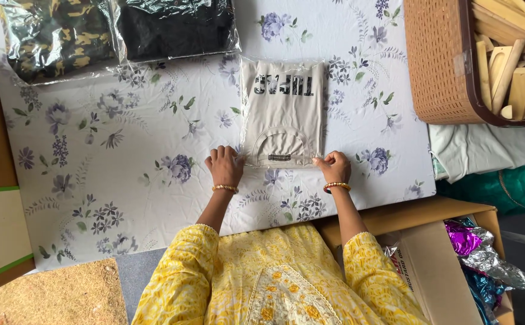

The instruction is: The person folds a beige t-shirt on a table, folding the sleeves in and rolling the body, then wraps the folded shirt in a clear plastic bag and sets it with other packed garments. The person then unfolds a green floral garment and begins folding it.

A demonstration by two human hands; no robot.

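Both hands pinch the near edge of the bagged beige T-shirt [282, 114]: left hand [224, 165] at its 7 o'clock corner, right hand [333, 166] at 5. Its long axis runs toward 12, across the floral cloth [124, 150].

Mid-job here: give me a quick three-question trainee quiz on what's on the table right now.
1. True or false: both hands, the left hand and the right hand, touch the near edge of the bagged beige shirt.
2. Which lies at the table's far left? A) bagged camouflage garment B) a folded red towel C) a pair of scissors
3. What fills the woven basket?

Key: 1 true; 2 A; 3 wooden pieces
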